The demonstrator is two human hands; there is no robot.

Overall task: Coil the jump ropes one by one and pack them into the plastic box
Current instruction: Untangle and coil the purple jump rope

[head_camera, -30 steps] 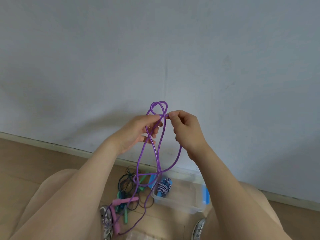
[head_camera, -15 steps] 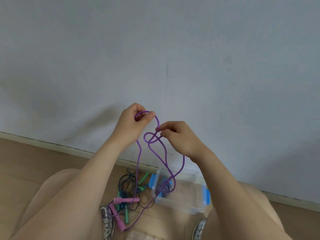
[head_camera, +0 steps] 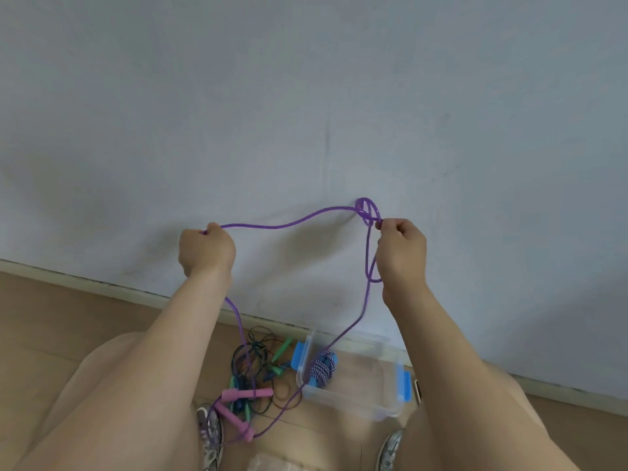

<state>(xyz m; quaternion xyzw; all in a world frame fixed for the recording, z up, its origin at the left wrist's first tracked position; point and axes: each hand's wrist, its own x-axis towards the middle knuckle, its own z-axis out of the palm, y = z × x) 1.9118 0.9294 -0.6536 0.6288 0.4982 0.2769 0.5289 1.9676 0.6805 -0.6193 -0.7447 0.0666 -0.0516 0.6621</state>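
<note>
So far only one striped rope point(head_camera: 321, 368) lies coiled in the plastic box point(head_camera: 360, 389). Your left hand point(head_camera: 207, 249) and right hand point(head_camera: 401, 249) hold the purple jump rope point(head_camera: 289, 226) raised and uncoiled, fingers point(head_camera: 404, 229) curled round it. The tangled ropes point(head_camera: 258, 358) wait on the floor point(head_camera: 51, 317) beside the box.

Home room (probably): wooden floor point(head_camera: 51, 317), plain wall point(head_camera: 306, 96).
</note>
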